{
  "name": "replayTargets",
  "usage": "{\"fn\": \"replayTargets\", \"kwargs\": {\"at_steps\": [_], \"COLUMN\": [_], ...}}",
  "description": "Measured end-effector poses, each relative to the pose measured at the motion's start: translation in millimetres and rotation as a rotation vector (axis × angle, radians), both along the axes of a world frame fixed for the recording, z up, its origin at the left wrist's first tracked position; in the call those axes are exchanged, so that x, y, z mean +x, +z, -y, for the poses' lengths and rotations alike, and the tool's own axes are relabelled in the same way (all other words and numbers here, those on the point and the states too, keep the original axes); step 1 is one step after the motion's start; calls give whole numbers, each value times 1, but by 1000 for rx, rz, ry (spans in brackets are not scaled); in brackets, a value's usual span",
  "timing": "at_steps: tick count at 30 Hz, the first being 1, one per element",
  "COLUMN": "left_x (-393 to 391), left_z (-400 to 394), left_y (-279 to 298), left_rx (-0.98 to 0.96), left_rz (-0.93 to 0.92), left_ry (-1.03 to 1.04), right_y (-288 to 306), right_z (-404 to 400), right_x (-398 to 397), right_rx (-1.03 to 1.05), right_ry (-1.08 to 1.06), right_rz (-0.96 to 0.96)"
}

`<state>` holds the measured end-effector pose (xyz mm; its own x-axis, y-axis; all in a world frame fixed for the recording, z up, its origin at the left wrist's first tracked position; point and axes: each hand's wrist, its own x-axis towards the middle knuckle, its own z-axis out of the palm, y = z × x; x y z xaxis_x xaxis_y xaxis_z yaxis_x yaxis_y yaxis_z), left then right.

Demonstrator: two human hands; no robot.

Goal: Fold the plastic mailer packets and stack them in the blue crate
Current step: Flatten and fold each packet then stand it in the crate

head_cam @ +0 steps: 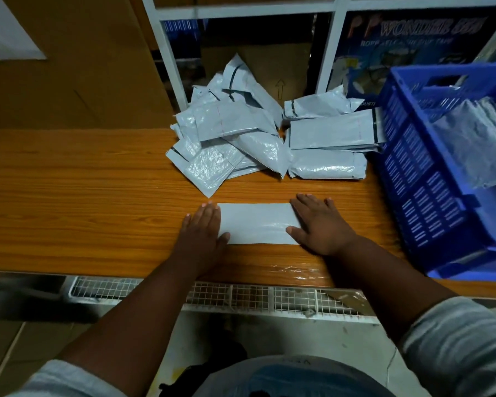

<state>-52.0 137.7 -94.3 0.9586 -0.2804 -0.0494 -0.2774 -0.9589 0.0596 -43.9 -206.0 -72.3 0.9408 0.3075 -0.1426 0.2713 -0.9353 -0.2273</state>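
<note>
A flat grey mailer packet (255, 223) lies as a long strip on the wooden table (83, 202), near its front edge. My left hand (204, 227) rests palm down on the strip's left end, fingers spread. My right hand (318, 224) presses flat on its right end. Behind the strip sits a loose heap of grey mailer packets (229, 138), with a neater pile of packets (330, 144) to its right. The blue crate (424, 179) stands at the table's right end, and several grey packets (476, 138) lie inside it.
A white shelf frame (166, 58) rises behind the heap, with cardboard boxes and a dark printed carton (407, 47) in it. A brown board wall fills the back left. A wire mesh rack (241, 296) runs below the table's front edge.
</note>
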Motion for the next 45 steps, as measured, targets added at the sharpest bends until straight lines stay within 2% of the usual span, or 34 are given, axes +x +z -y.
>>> {"fn": "replayTargets", "kwargs": {"at_steps": [3,5,8,11,14,17,20,29,35,39,45], "left_x": [-4,-3,5,19,38,61,83,163,181,175,172], "left_z": [14,23,32,38,51,70,97,168,228,267,335], "left_y": [23,40,66,90,107,116,132,179,192,195,190], "left_rx": [17,10,25,10,-25,-84,-170,-391,-495,-529,-506], "left_rz": [61,108,129,106,146,129,118,175,223,240,218], "left_ry": [-9,-37,-91,-107,-143,-197,-268,-548,-705,-760,-707], "right_y": [18,21,28,43,62,95,136,242,259,269,278], "right_z": [-29,-55,-80,-78,-56,-30,-7,41,70,106,204], "right_x": [15,25,41,56,61,62,70,82,78,74,74], "right_rx": [36,-40,-152,-163,1,256,341,342,269,260,261], "right_ry": [98,165,82,-27,-111,-236,-361,-736,-952,-1021,-1028], "right_rz": [42,29,-16,-176,-295,-312,-255,8,70,92,186]}}
